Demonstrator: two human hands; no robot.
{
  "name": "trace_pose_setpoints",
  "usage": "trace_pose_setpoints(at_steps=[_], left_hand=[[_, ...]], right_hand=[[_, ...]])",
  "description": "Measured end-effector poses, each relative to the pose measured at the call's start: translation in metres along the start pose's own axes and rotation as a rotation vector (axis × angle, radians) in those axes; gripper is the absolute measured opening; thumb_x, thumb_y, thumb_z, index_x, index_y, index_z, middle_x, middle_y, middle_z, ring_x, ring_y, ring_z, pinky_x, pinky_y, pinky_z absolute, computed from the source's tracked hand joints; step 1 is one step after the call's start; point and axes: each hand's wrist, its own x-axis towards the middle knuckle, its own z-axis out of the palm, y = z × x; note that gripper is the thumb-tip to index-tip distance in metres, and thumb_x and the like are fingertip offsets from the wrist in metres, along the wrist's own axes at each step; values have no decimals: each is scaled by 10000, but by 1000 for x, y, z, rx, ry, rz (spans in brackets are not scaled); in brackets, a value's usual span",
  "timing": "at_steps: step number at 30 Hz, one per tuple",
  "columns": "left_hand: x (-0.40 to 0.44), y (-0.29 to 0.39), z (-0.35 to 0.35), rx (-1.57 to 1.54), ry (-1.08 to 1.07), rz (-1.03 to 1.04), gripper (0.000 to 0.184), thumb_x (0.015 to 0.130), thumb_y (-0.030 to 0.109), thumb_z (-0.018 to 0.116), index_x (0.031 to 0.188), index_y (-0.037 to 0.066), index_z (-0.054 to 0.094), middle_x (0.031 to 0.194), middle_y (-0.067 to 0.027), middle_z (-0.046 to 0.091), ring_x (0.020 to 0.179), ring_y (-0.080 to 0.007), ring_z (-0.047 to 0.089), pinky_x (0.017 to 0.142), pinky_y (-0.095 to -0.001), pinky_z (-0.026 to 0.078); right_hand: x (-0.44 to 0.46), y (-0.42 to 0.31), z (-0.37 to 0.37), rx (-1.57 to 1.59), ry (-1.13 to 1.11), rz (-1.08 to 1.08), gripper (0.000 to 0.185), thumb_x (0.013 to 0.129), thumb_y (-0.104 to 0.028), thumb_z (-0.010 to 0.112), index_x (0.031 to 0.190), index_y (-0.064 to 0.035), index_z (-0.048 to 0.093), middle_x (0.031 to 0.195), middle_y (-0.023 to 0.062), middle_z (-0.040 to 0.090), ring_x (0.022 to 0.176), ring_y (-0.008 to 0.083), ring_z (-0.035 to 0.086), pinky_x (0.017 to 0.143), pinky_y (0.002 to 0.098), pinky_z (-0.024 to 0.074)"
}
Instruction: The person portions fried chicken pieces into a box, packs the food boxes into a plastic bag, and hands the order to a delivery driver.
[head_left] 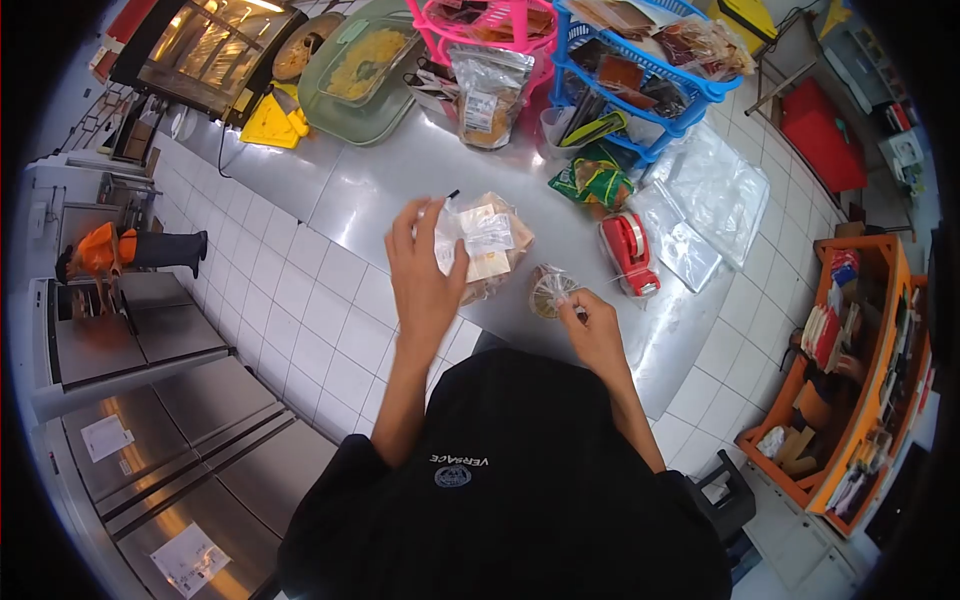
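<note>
My left hand is at the left side of a clear plastic package with pale labels on it. Its fingers are spread and the thumb lies near the package's edge; I cannot tell whether it touches. A small black piece shows just beyond the fingertips. Closed in a pinch, my right hand grips the gathered end of a small clear plastic bag with brownish contents. To the right of that bag stands a red tape dispenser.
On the metal table are a green-and-yellow packet, clear plastic bags, a blue basket rack, a pink basket, a silver pouch and a green lidded tub. A person in orange is far left.
</note>
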Motion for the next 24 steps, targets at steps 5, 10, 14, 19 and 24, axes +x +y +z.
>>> trace_pose_setpoints(at_steps=[5,10,14,19,24], left_hand=[[31,-65,-2,44,-392,232,282,756,59,710,1023,26,625,984,-126,638,916,-263,616,972,-411,424],[42,-58,25,-373,-755,99,171,750,107,698,861,-3,631,801,-111,640,744,-217,620,791,-357,491],[23,-46,63,-489,-952,-135,217,801,194,667,825,-16,618,658,-113,612,643,-173,586,570,-318,428],[-7,-15,77,-326,-908,-79,305,840,288,683,875,-10,630,750,-167,663,668,-256,636,635,-364,480],[-17,-13,71,-371,-957,-81,328,882,305,671,930,-17,628,790,-180,659,707,-292,644,671,-376,492]], right_hand=[[16,16,15,266,-31,48,222,983,-186,544,890,-12,646,689,-12,562,523,36,400,478,238,323],[15,0,13,624,-180,243,333,988,-94,423,1256,-8,600,787,10,628,474,-21,314,394,160,222],[14,2,20,637,-191,239,416,944,-39,421,1331,-37,575,871,-3,680,521,-3,336,458,171,288],[20,23,38,337,-9,144,397,938,-10,483,1313,-56,606,928,17,690,658,38,499,609,216,438],[25,24,45,425,119,145,316,928,-59,585,1238,-35,642,898,54,681,804,78,566,731,262,477]])
